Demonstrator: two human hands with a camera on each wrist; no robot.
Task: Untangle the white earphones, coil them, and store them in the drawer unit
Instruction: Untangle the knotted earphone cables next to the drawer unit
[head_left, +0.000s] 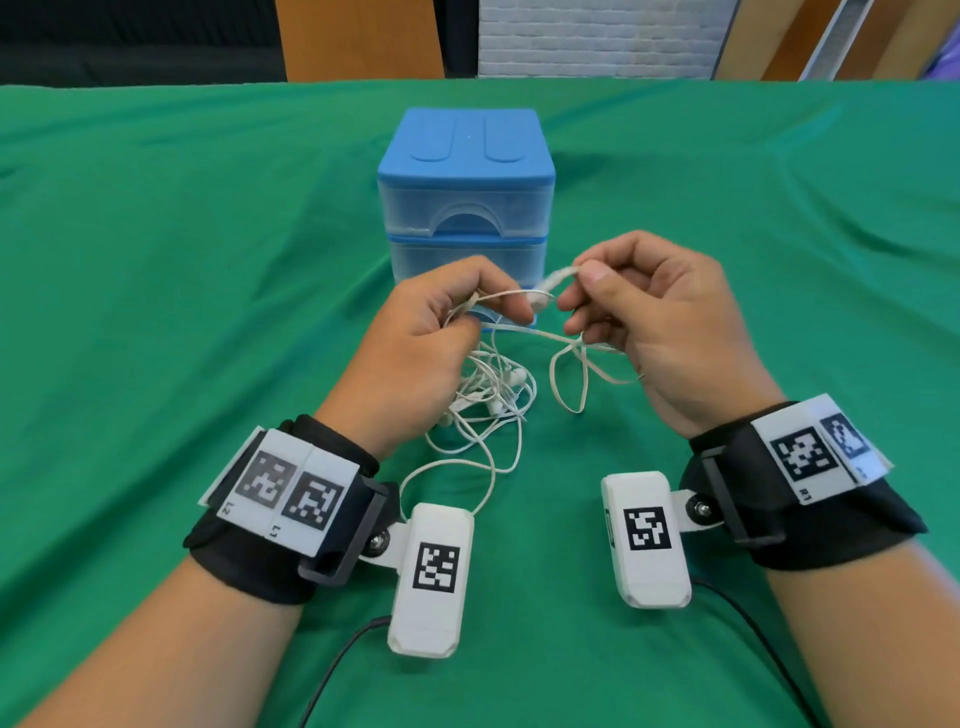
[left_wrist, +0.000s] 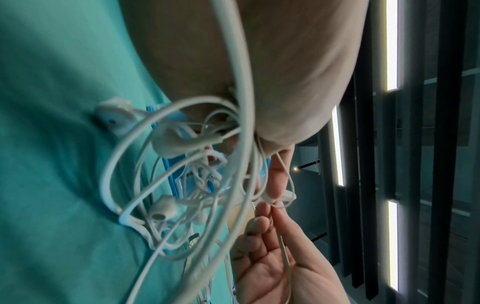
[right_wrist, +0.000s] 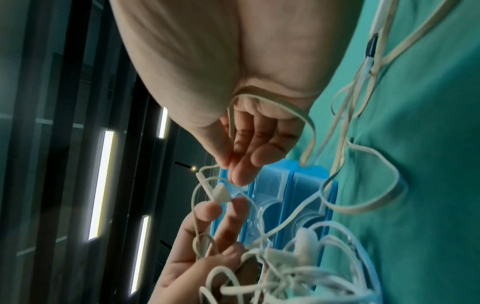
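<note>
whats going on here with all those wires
A person is working a tangle of white earphones apart over a green tablecloth. The left hand holds a bunch of cable, and the right hand pinches one strand near an end piece, lifted between the hands. Most of the cable hangs in a knotted heap. The blue drawer unit behind is shut.

A green cloth (head_left: 156, 260) covers the table; at twelve o'clock stands a white brick wall (head_left: 592, 36), wooden panels (head_left: 358, 39) alongside.
</note>
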